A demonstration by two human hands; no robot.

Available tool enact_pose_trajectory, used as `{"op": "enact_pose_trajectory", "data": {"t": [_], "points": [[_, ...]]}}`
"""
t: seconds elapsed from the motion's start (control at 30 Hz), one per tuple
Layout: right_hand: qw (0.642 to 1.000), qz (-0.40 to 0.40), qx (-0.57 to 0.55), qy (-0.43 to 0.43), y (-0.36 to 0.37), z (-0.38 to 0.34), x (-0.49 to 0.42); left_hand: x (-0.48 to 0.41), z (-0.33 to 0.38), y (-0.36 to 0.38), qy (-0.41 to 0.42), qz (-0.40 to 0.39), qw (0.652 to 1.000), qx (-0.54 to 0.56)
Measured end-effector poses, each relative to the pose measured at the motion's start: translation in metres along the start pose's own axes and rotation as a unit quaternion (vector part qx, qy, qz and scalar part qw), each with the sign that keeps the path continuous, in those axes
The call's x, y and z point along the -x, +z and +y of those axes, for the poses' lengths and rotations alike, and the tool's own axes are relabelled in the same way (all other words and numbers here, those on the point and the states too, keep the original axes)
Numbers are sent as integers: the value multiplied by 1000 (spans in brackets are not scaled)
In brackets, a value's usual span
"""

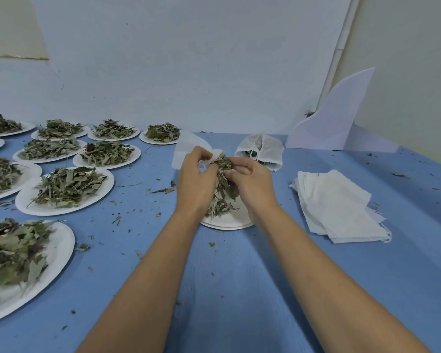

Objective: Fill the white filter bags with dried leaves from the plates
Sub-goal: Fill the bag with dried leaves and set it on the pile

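Note:
My left hand [195, 178] pinches the mouth of a white filter bag [189, 145], which lies flat behind it. My right hand [250, 186] grips a bunch of dried green leaves [223, 188] and holds it against the bag's opening. Below both hands sits a white paper plate [227, 220], mostly hidden, with leaves piled on it. Beyond my right hand lies a filled bag [261, 150] with a drawstring.
Several paper plates heaped with dried leaves [66, 188] cover the left half of the blue table [239, 276]. A stack of empty white bags [341, 202] lies at the right. A white board [339, 121] leans in the back right corner. Leaf crumbs are scattered about.

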State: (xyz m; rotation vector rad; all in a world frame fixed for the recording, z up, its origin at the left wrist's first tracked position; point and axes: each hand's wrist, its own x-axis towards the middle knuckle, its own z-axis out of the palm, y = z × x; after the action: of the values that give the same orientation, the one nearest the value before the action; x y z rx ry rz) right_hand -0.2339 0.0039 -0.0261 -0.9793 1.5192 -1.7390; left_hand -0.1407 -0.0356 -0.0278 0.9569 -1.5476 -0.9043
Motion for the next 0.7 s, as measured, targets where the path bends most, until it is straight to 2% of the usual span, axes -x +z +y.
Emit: {"op": "enact_pose_trajectory", "data": {"t": [0.17, 0.37, 0.7], "points": [[994, 65, 85, -27, -3, 4, 0, 3, 0, 3, -14, -61, 998, 9], [993, 54, 103, -38, 1, 2, 5, -2, -5, 4, -46, -22, 998, 41], [995, 40, 89, -1, 1, -11, 7, 0, -12, 4, -38, 14, 999, 4]]}}
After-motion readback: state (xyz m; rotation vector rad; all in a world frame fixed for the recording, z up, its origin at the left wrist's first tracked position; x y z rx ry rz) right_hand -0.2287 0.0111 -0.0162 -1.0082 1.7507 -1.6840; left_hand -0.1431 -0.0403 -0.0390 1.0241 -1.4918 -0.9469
